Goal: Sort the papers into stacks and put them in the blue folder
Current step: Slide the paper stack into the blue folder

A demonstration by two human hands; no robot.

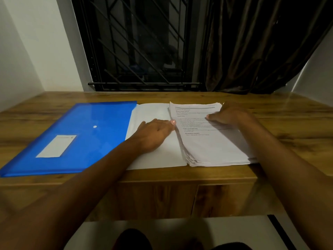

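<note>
Wood bench [270, 123] under a barred window [140, 42], dark curtain [261, 42] to its right. Left hand [155, 131]: grip apart, fingers straight and flat on the plain stack [156, 159], fingertips at the left edge of the printed stack [212, 147]. Right hand [228, 117]: arched over the far part of the printed stack, fingers bent, one tip on the top page; can't tell if that grip pinches sheets or only presses. The two stacks lie side by side and touching at mid-bench. Blue folder [75, 134] lies flat to the left, flap down, nothing going into it yet, so my read is sorting is still under way. Risks: the printed stack is ragged, its near-left edge fanned, so a sideways push from the left hand could splay it further or mix sheets across the seam. Both stacks sit near the front edge of the bench, and a pull toward the body could spill sheets off. The folder needs opening first, and the thick printed stack may snag at its mouth. Unclear: print too blurred to read beyond bold headings, sheet count of the plain stack, most of the right fingertips hidden under the hand, whether the folder's right edge overlaps the plain stack or only touches it, and whether the folder holds anything.
</note>
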